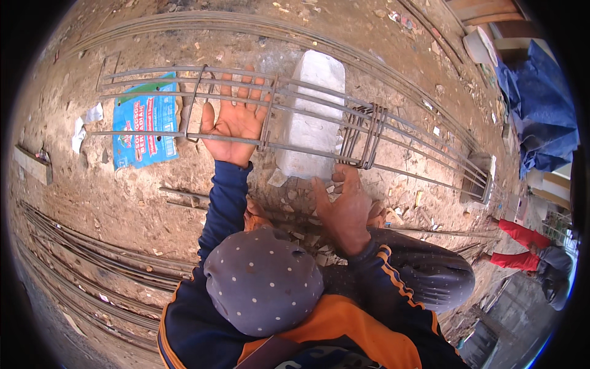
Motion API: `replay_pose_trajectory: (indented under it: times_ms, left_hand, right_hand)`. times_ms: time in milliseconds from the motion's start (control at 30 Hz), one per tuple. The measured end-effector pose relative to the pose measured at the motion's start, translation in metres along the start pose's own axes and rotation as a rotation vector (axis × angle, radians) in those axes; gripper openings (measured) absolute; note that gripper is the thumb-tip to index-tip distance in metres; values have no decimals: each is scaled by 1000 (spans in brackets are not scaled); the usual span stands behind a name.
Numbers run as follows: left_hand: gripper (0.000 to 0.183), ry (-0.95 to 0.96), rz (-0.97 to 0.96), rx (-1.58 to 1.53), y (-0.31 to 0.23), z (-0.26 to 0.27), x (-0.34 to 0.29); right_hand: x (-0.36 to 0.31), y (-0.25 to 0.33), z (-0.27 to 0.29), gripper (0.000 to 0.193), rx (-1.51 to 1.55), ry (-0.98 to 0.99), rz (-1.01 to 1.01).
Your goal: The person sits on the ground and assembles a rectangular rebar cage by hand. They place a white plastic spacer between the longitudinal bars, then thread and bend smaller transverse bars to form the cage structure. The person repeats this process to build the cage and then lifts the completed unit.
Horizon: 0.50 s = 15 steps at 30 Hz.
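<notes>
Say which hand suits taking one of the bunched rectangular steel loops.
Right hand, likely: it is beside the brown rectangular steel loops; the left hand is palm-up under long grey steel bars, farther off.

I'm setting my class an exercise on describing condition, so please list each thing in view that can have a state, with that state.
Long bars: passing over the white block
White block: lying beneath the bars
Bunched rings: gathered close together around the bars
Left hand: open, palm up, beneath the bars
Right hand: partly curled beside the bunched rings; grip unclear
Blue printed sheet: spread flat
Blue tarp: crumpled
</notes>
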<state>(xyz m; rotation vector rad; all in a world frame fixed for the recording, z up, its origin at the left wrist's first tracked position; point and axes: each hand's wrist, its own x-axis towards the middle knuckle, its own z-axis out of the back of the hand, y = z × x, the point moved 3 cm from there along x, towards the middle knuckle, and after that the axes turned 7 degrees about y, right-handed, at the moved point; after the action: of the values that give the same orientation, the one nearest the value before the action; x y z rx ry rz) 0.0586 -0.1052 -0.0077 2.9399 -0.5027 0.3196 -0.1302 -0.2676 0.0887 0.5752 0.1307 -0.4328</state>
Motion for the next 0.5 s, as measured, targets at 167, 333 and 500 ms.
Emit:
replay_pose_trajectory:
  times_ms: [167,333,500]
  left_hand:
    - [77,-24,-2,115,3,-6,-1]
    - [78,7,11,42,4,-2,2]
    - [78,9,12,40,0,-2,-1]
  right_hand:
    - [127,37,80,78,-214,-270,74]
    - [266,19,28,123,-278,236,42]
    - [260,22,30,120,-150,390,-58]
